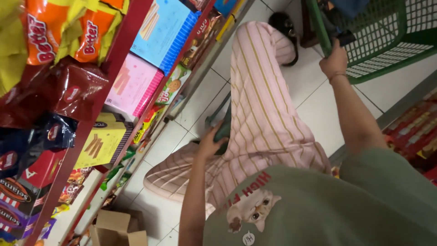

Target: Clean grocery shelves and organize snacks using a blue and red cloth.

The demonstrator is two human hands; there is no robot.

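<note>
My right hand (pixel 334 61) reaches forward and is closed on the dark edge of a green plastic mesh basket (pixel 387 41) at the top right. Lower down, my left hand (pixel 209 145) is wrapped round a dark green bar-shaped thing (pixel 223 127), most of it hidden behind my leg in pink striped trousers (pixel 259 105). What that bar belongs to does not show. My green shirt with a cat print (pixel 318 205) fills the bottom right.
Red shelves (pixel 114 54) on the left carry snack bags and pink, blue and yellow biscuit boxes. An open cardboard box (pixel 116 228) lies on the white tiled floor (pixel 200 100). A low shelf with red packs (pixel 414 132) stands on the right. A black shoe (pixel 283 23) is at the top.
</note>
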